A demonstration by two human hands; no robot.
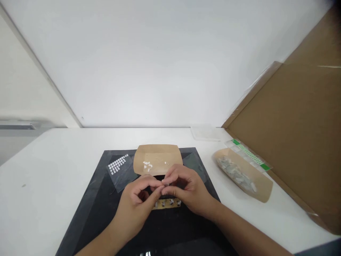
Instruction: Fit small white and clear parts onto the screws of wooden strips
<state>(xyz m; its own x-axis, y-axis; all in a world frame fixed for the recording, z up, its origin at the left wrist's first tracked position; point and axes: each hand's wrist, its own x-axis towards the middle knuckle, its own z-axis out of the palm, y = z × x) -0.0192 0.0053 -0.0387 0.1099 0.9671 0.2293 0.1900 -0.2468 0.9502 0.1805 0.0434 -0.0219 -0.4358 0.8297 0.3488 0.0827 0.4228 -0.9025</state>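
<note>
My left hand (pixel 138 199) and my right hand (pixel 186 188) meet over a black mat (pixel 170 231), thumbs and fingertips pinched together. Whatever lies between the fingertips is too small and covered to make out. Just below them is a tan strip (pixel 167 203) carrying several small shiny metal pieces; its left end is hidden by my left hand. Behind the hands sits a brown paper tray (pixel 160 149) with small white bits (pixel 147 165) in it. A clear sheet of white stickers (pixel 118 164) lies left of that tray.
To the right stands another brown paper tray (pixel 262 190), holding many small clear packets (pixel 236 172). Beside it lies a green-and-white sheet (pixel 249 154) against a large cardboard panel (pixel 301 142). A clear plastic lid or tray (pixel 205 133) rests near the back wall.
</note>
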